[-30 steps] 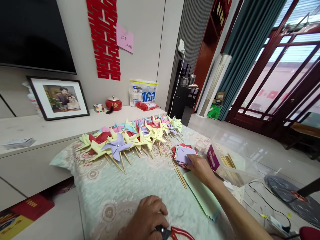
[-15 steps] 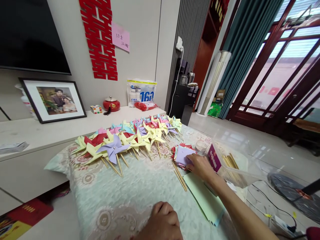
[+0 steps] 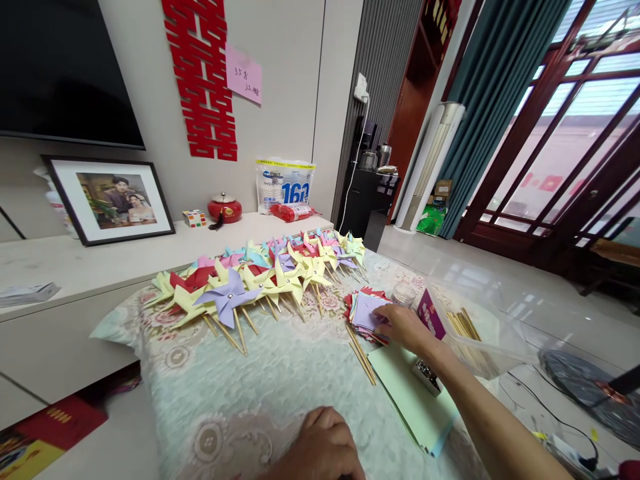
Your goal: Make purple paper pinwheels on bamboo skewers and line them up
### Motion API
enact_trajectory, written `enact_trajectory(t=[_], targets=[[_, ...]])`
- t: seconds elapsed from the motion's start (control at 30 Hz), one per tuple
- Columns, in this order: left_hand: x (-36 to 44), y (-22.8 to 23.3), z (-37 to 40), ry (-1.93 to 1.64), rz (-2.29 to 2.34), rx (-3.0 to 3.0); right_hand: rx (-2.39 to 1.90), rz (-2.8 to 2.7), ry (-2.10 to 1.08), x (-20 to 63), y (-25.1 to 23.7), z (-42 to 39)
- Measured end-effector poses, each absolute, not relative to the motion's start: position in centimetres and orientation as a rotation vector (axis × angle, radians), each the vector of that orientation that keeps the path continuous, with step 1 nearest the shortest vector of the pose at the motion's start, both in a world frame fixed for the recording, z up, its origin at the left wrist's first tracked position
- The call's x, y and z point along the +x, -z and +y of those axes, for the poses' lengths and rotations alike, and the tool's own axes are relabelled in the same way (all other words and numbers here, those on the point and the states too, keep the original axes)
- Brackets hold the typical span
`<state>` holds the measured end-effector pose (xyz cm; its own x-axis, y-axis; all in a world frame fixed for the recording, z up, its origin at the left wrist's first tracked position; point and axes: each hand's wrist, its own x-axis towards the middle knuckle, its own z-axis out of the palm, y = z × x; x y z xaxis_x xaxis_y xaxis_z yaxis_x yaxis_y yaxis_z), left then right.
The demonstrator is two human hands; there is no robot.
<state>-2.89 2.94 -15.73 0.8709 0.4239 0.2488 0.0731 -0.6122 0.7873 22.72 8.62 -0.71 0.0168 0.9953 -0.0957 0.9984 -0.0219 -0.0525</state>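
Floral cloth (image 3: 280,373) covers the low table, which stands before a white cabinet (image 3: 75,267) and wall. Right hand (image 3: 407,330): fingers together and flat, fingertips pressed on the top lilac sheet of the stack of paper squares (image 3: 364,312) near the table's right edge. Just beside the stack lie loose wooden sticks (image 3: 361,357), a pile of green sheets (image 3: 413,400) and a small box of pins (image 3: 426,375); a clear tub of sticks (image 3: 475,337) with a magenta label, its writing too small to read, stands at the edge. Left hand (image 3: 320,453): curled at the near edge, fingers closed; any contents hidden. Open cloth lies between the two hands. Finished pinwheels (image 3: 260,277) fill the far side in rows. Legible writing: "160" on the bag (image 3: 285,187) on the cabinet; a pink note (image 3: 243,75) reads "35". Compared with half a second earlier, the right hand stays on the stack and the pin box has come into view under the wrist.
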Motion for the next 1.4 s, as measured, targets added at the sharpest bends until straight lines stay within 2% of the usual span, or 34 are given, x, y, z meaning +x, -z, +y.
enact_trajectory(t=[0.33,0.67,1.4], targets=[[-1.6,18.1,3.1,-0.439,0.395,2.405,2.180,2.214,0.091,22.6,1.1,8.9],[-2.2,17.8,3.1,-0.516,0.384,2.364,2.173,2.196,0.057,22.0,1.1,9.0],[-1.4,19.8,3.2,-0.481,0.446,2.400,2.226,2.334,0.347,24.3,1.3,10.3]])
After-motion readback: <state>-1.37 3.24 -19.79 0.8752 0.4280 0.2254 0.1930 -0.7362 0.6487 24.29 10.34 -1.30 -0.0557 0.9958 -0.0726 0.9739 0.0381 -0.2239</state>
